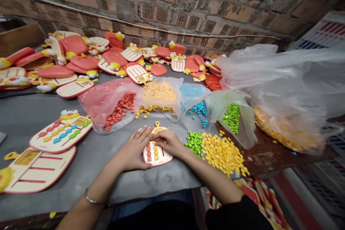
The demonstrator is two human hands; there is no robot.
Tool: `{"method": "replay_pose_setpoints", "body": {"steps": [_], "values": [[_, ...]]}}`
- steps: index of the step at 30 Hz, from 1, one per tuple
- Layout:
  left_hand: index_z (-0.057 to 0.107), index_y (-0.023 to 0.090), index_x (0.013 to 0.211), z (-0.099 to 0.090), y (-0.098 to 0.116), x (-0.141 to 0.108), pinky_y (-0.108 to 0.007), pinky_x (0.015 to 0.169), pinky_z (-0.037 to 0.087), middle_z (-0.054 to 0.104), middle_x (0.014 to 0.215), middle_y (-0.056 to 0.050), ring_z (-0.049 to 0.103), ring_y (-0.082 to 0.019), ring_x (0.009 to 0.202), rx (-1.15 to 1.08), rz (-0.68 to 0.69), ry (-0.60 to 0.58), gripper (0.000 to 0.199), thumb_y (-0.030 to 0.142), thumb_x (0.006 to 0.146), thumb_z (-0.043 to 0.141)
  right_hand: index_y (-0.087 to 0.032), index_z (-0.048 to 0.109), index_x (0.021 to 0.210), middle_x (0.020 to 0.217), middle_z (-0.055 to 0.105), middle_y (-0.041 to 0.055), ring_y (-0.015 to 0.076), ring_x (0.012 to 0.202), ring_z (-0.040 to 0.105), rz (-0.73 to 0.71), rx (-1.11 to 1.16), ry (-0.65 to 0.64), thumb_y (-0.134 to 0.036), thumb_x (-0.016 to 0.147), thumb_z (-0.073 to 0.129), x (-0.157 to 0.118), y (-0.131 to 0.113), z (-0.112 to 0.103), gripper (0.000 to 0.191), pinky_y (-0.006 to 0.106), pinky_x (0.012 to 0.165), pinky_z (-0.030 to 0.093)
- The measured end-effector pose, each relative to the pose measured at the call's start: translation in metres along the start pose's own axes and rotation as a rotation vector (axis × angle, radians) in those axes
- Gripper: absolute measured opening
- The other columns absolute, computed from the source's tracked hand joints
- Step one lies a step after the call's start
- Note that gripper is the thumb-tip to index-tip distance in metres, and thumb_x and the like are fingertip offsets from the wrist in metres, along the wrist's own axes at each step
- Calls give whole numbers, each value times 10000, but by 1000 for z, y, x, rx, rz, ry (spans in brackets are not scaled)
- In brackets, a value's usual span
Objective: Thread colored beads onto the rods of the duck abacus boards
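Observation:
A cream toy board (161, 161) with a red rim lies on the grey table in front of me. Red beads fill part of its left slot, and yellow beads part of the slot beside it. My left hand (134, 151) grips the board's left side, thumb along the lower edge and fingers over the upper part. My right hand (169, 143) is over the board's upper middle, fingertips pinched together near the yellow row. Whatever is between those fingertips is hidden. Loose green beads (194, 143) and yellow beads (222, 152) lie just right of my right hand.
Plastic bags of red beads (121, 109), yellow beads (159, 91), blue beads (199, 109) and green beads (232, 116) lie behind the board. A beaded board (60, 138) overlaps an unbeaded one (40, 170) at left. Many boards (86, 63) pile against the brick wall; a big clear bag (291, 90) stands right.

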State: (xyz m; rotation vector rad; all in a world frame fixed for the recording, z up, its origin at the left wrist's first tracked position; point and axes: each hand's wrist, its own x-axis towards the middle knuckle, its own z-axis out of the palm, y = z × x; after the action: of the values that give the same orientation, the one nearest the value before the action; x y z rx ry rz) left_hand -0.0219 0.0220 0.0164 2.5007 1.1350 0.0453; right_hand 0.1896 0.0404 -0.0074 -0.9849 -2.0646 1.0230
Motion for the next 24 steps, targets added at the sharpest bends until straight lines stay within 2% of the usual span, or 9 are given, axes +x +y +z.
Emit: {"method": "replay_pose_setpoints", "body": {"steps": [3,5,8,10,12,15,18,21,24], "values": [[156,215,1544,-1,2,0,-473,1180,187,100,1618,-71,73,-320,1480,1,-12,-32,1078,515,678,723,-175,697,959,888,724,36,168,775,665,5,140,-154,-185,825,672,0,-8,-20,137,252,699,505],[189,202,1538,0,2,1,-483,1178,192,90,1617,-82,68,-325,1480,13,-23,-46,1039,547,703,702,-175,702,950,857,717,30,164,745,649,22,118,-109,-251,826,686,-4,-11,-46,147,247,674,489],[230,185,1529,0,2,2,-491,1173,203,88,1614,-100,85,-334,1477,48,-32,-60,1013,595,718,678,-167,690,837,732,678,19,161,667,606,128,-77,252,-295,868,625,-14,-2,-94,147,251,631,453],[227,185,1531,-3,3,4,-485,1172,213,95,1612,-99,106,-336,1474,66,-36,-82,1027,620,714,670,-164,675,822,722,656,26,171,674,596,243,-272,492,-254,888,576,-21,12,-121,149,266,647,449],[237,177,1529,-8,6,6,-477,1170,221,110,1610,-101,122,-342,1471,76,-50,-119,1040,623,699,678,-165,681,896,850,661,57,194,786,607,353,-487,563,-186,861,589,-26,29,-135,101,286,727,459],[307,150,1499,-20,13,12,-476,1153,246,163,1602,-122,163,-362,1459,84,-86,-184,1014,591,677,702,-186,692,980,1028,628,96,229,966,585,503,-711,394,-81,809,607,-28,49,-135,218,301,819,450],[433,174,1414,-34,21,23,-484,1098,305,318,1545,-136,297,-368,1398,94,-119,-183,864,556,688,704,-187,702,957,990,622,101,234,948,584,568,-750,277,-47,829,558,-28,57,-128,239,306,803,452],[571,212,1227,-45,26,40,-476,974,391,552,1309,-116,486,-345,1194,110,-92,-140,635,565,712,687,-173,703,947,940,614,84,211,887,584,438,-650,340,-26,821,540,-26,51,-128,253,308,802,465],[611,184,1053,-49,24,56,-490,922,391,617,1110,-114,540,-334,1062,122,-77,-81,429,531,801,618,-176,703,964,959,598,69,185,877,590,174,-411,403,-50,837,533,-23,33,-125,247,293,781,493]]}}
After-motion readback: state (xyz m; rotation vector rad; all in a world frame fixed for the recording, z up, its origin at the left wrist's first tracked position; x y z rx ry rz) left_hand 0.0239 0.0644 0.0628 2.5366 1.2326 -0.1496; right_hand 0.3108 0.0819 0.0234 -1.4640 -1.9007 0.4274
